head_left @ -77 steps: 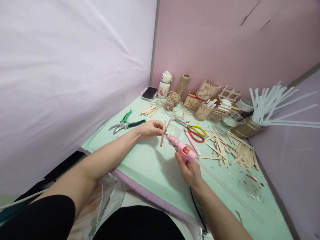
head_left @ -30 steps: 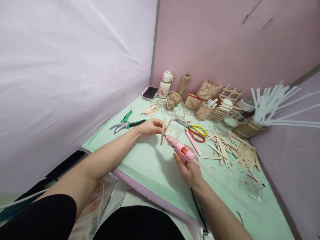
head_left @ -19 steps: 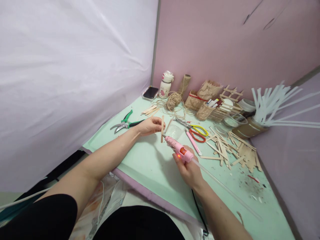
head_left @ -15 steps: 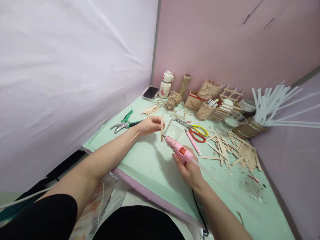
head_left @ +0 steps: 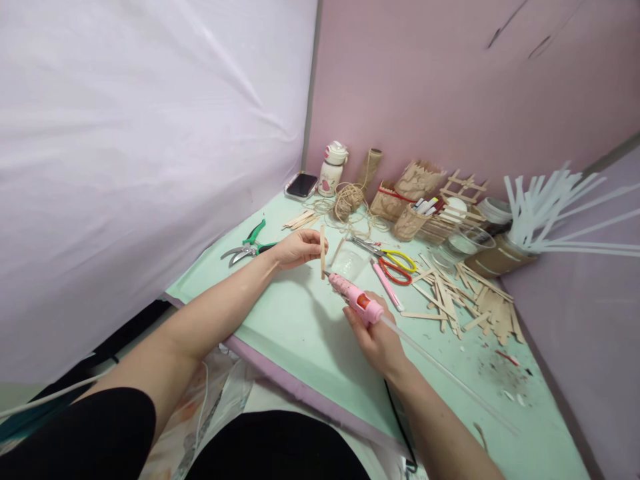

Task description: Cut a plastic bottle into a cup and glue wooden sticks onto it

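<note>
My left hand (head_left: 295, 248) pinches a wooden craft stick (head_left: 323, 251) and holds it almost upright above the mint green table mat (head_left: 295, 327). My right hand (head_left: 376, 340) grips a pink hot glue gun (head_left: 356, 299) with a long clear glue stick (head_left: 440, 370) trailing out of its back. The gun's nozzle touches the lower end of the craft stick. A clear plastic cup (head_left: 350, 261) lies just behind the nozzle.
Green-handled pruning shears (head_left: 249, 248) lie left of my left hand. Yellow and red scissors (head_left: 393, 264), a pink pen (head_left: 386, 285) and a heap of craft sticks (head_left: 465, 297) sit to the right. Twine (head_left: 347, 199), a phone (head_left: 301, 185), a bottle (head_left: 331, 168) and baskets line the back wall.
My left hand has raised the craft stick a little and turned it more upright. The glue gun's nozzle has slid down towards the stick's lower end. The right hand has barely shifted.
</note>
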Motion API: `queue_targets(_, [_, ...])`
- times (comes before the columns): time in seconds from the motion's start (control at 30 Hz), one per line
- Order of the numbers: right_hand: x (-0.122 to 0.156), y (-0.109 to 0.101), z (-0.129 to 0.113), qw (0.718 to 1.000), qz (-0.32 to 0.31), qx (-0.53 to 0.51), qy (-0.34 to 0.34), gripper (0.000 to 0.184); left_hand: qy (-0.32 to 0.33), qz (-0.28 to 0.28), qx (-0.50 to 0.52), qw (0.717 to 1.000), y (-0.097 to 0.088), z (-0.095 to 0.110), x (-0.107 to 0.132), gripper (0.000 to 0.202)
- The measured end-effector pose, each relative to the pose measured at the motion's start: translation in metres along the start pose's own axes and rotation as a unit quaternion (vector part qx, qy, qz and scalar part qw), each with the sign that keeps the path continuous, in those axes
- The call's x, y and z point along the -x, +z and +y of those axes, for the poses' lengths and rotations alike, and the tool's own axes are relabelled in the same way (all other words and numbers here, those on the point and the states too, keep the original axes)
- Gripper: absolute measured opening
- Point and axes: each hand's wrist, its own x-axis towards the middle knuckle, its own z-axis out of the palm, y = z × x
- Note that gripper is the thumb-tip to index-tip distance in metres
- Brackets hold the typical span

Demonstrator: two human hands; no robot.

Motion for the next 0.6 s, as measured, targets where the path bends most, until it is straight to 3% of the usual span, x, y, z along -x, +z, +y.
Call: queue_targets(0.6, [-0.0002, 0.0020, 0.0017, 1.000, 0.007, 0.006, 0.008, 0.027, 0.025, 0.021, -0.010, 0.999, -0.0021, 0.0023, -0.0024, 0.035])
